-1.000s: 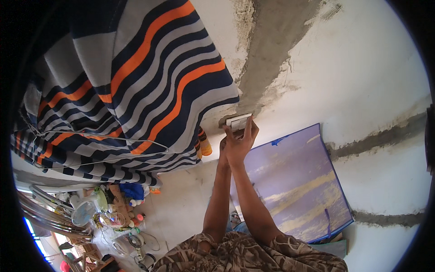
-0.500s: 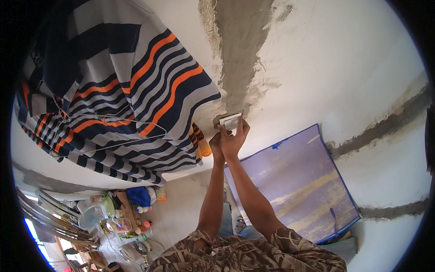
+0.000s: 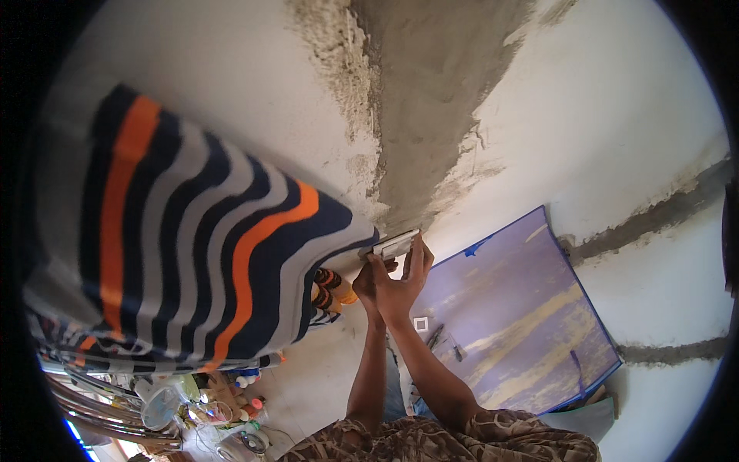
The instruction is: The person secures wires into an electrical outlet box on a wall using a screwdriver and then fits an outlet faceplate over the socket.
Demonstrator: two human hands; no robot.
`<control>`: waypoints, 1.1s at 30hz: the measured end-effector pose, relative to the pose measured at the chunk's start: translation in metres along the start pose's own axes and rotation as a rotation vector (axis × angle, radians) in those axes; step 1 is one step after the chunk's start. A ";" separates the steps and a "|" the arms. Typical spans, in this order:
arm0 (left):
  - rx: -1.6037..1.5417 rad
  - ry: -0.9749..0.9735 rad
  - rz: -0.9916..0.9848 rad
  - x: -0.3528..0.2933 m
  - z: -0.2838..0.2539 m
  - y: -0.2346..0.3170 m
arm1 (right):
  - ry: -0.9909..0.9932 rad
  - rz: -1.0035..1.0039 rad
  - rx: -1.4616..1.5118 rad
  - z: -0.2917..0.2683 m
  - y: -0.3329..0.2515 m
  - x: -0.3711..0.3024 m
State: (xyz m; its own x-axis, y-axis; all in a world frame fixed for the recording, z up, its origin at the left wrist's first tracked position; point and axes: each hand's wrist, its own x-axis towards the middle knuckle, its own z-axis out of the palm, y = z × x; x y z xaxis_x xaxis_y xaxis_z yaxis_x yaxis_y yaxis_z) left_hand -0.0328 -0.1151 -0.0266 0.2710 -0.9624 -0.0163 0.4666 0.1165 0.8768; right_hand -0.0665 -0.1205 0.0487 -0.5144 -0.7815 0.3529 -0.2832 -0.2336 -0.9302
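Observation:
A white rectangular wall plate (image 3: pixel 396 245), like a switch or socket cover, sits at the lower end of a grey cement strip (image 3: pixel 423 115) on the wall. Its upper edge looks tilted out. My right hand (image 3: pixel 400 291) grips it, thumb at the left side and fingers at the right. Partly behind it, my left hand (image 3: pixel 369 291) is closed with curled fingers just under the plate; what it holds, if anything, is hidden.
A striped shirt (image 3: pixel 262 254) hangs close on the left. Below right leans a purple board (image 3: pixel 500 308); near its left edge are a small white square frame (image 3: pixel 421 324) and slim tools (image 3: pixel 436 337). Household clutter (image 3: pixel 223 408) covers the lower left floor.
My view has come closer to the wall, so the shirt and cement strip look larger. Both hands stay at the plate, which appears more tilted. The small frame and tools have come into view.

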 end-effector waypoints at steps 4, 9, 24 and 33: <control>0.020 0.016 0.010 -0.003 -0.004 0.001 | -0.042 0.037 0.042 0.002 -0.002 -0.003; 0.090 -0.012 0.052 -0.001 -0.002 0.005 | -0.054 -0.002 -0.050 0.000 -0.011 0.004; 0.333 0.036 0.176 -0.020 0.009 0.018 | -0.120 0.103 -0.038 -0.015 -0.030 0.015; 0.009 0.099 0.070 -0.008 0.011 0.009 | -0.078 0.065 -0.020 -0.001 -0.023 0.005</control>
State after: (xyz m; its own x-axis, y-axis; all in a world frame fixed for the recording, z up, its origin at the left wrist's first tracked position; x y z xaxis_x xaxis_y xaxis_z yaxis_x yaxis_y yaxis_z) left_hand -0.0400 -0.1086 -0.0135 0.3851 -0.9229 -0.0021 0.4358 0.1799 0.8819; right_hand -0.0631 -0.1183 0.0720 -0.4681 -0.8374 0.2821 -0.2678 -0.1698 -0.9484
